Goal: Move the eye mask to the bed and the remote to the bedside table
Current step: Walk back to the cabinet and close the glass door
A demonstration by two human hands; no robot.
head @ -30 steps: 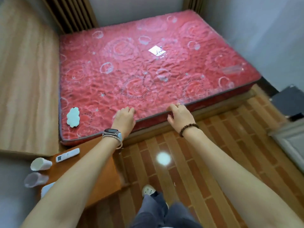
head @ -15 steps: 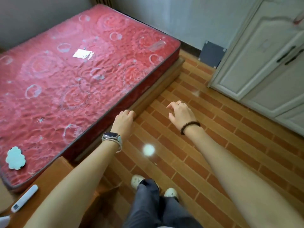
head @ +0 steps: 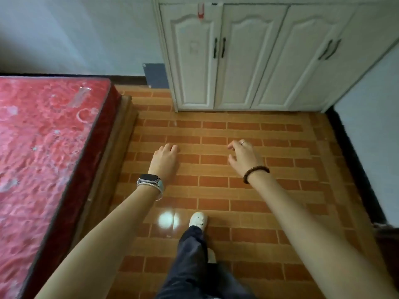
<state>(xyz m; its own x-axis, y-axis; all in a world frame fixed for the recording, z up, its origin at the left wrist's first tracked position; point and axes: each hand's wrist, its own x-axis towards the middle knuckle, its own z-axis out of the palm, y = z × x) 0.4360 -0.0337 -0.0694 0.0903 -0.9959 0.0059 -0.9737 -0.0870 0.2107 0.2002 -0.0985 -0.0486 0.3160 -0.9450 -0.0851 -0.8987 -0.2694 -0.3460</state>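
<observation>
Brick-patterned floor (head: 237, 190) and white cupboard doors (head: 248, 55) now fill my view, where a second ago I faced the red bed (head: 43, 158) with the eye mask lying on it and the remote on the bedside table. I have turned right, so both things have slipped out of sight. My left hand (head: 165, 159) and right hand (head: 243, 157) hang apart over the floor, fingers loose, holding nothing. Judging by that, both placements look finished.
</observation>
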